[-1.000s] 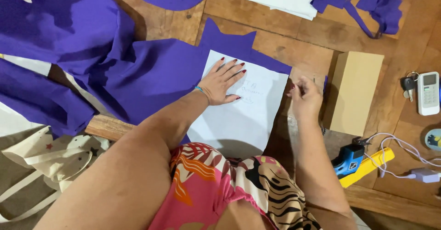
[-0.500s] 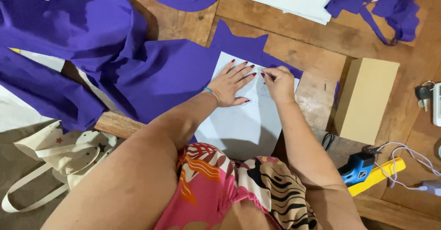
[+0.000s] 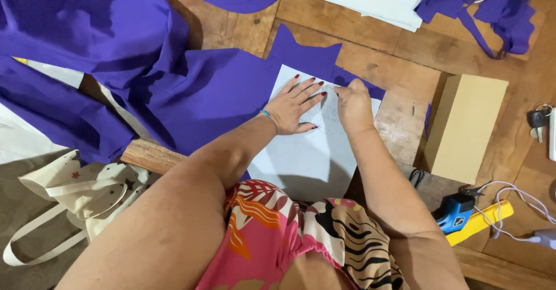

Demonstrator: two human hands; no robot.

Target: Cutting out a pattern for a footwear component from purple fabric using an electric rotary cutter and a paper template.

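On the wooden table (image 3: 370, 64): white paper sheet (image 3: 307, 162) over purple fabric (image 3: 214, 93).
Left hand (image 3: 292, 107): flat, fingers spread, pressing the sheet.
Right hand (image 3: 354, 106): curled on the sheet's upper edge; grip unclear.

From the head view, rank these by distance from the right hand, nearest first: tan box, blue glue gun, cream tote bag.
From the right hand:
1. Tan box, just to its right on the wooden table.
2. Blue glue gun, lower right, by the table edge.
3. Cream tote bag, far lower left, on the floor.
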